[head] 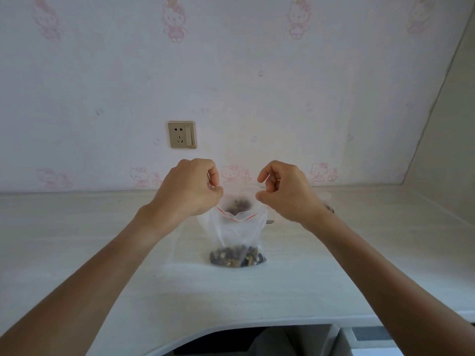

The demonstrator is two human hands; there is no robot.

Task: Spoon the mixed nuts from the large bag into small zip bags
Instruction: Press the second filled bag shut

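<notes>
A small zip bag [237,235] stands mid-worktop [102,253], nuts [237,256] pooled at six o'clock in it. The left hand [191,187] and right hand [284,192] each pinch its open mouth, at nine and three o'clock. Filling looks partly done; sealing remains.

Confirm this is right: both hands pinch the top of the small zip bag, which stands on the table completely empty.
Not empty. The head view shows mixed nuts in the bottom of the small zip bag. The left hand and right hand do pinch its top; it stands on the table.
</notes>
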